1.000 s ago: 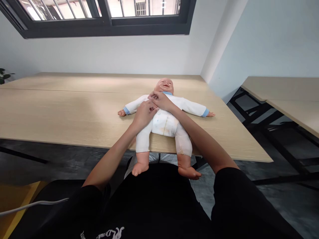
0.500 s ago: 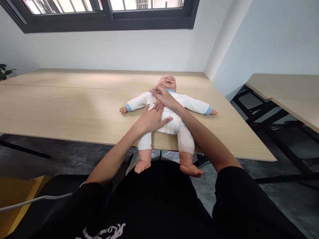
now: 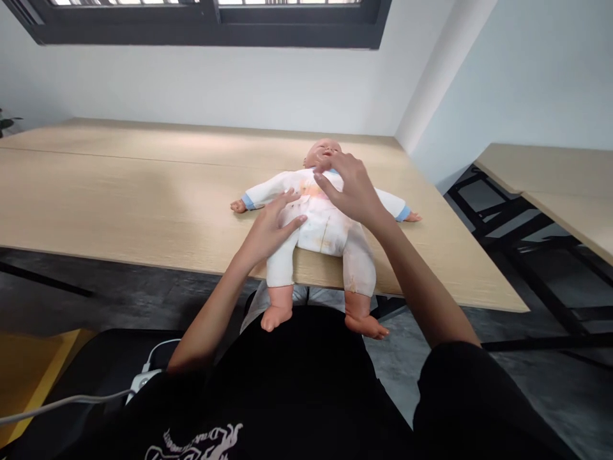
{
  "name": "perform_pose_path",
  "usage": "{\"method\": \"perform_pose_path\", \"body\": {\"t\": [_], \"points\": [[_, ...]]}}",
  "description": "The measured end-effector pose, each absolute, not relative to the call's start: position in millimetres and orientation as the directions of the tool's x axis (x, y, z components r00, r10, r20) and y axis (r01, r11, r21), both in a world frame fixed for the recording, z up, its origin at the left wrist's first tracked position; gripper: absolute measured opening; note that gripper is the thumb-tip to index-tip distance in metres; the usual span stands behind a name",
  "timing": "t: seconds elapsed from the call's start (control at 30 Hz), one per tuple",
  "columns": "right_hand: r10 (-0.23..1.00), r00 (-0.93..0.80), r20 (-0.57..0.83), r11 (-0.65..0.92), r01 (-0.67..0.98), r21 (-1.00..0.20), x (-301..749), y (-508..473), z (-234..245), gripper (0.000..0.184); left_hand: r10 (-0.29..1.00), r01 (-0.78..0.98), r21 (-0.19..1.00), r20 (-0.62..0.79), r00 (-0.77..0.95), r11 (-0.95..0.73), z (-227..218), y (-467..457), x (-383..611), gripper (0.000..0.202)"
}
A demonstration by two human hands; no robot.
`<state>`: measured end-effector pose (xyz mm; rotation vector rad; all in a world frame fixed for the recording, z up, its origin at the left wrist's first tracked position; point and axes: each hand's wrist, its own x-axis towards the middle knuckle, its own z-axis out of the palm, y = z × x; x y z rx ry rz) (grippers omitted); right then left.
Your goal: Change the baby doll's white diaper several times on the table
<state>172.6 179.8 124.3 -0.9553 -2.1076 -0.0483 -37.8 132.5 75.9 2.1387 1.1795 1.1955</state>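
A baby doll (image 3: 320,220) in a stained white suit with blue cuffs lies face up on the wooden table (image 3: 119,198), arms spread, its bare feet hanging over the near edge. My left hand (image 3: 271,230) rests on the doll's side near the hip, fingers stretched out and apart. My right hand (image 3: 347,188) hovers over the doll's chest and its far shoulder, fingers loosely spread, holding nothing. The doll's head (image 3: 323,152) shows just beyond my right fingers.
A white wall and a dark window frame (image 3: 205,22) stand behind the table. A second wooden table (image 3: 550,185) on black legs is at the right. A white cable and plug (image 3: 138,382) lie by my left hip.
My right hand let go of the doll's collar, opened and shifted right over the chest. My left hand slid down from the chest to the doll's side.
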Motion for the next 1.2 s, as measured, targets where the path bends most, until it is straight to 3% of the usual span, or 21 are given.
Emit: {"method": "perform_pose_path", "body": {"t": [0.1,0.2,0.33,0.53,0.67,0.9,1.07,1.2], "points": [[0.684,-0.257,0.682,0.563,0.782,-0.269,192.6,122.5,120.3,0.023,0.824,0.508,0.668,0.539,0.176,-0.545,73.1,114.7,-44.4,0.02],[0.769,-0.13,0.626,0.391,0.87,-0.3,199.1,77.8,101.0,0.026,0.846,0.562,0.642,0.474,0.244,-0.522,69.7,100.2,-40.1,0.018],[0.85,-0.098,0.517,0.304,0.894,-0.33,189.7,56.4,76.8,0.02,0.872,0.642,0.602,0.419,0.252,-0.474,64.8,92.9,-27.9,0.005],[0.872,-0.012,0.489,0.174,0.942,-0.287,185.0,54.5,72.8,0.012,0.883,0.721,0.563,0.445,0.149,-0.405,69.0,91.3,-16.5,0.015],[0.885,-0.042,0.464,0.215,0.921,-0.326,189.5,56.4,72.4,0.009,0.875,0.725,0.562,0.471,0.114,-0.397,72.4,93.0,-13.8,0.023],[0.887,-0.097,0.452,0.338,0.803,-0.491,197.1,69.5,66.8,0.011,0.9,0.699,0.597,0.404,0.162,-0.394,68.3,101.2,-16.3,0.012],[0.869,-0.025,0.495,0.296,0.827,-0.478,201.0,70.6,67.9,0.016,0.865,0.575,0.677,0.489,0.115,-0.46,66.0,102.8,-20.7,0.012],[0.871,-0.084,0.484,0.333,0.826,-0.455,205.9,67.4,71.2,0.017,0.86,0.63,0.628,0.494,0.131,-0.457,70.1,95.5,-23.2,0.01]]}}
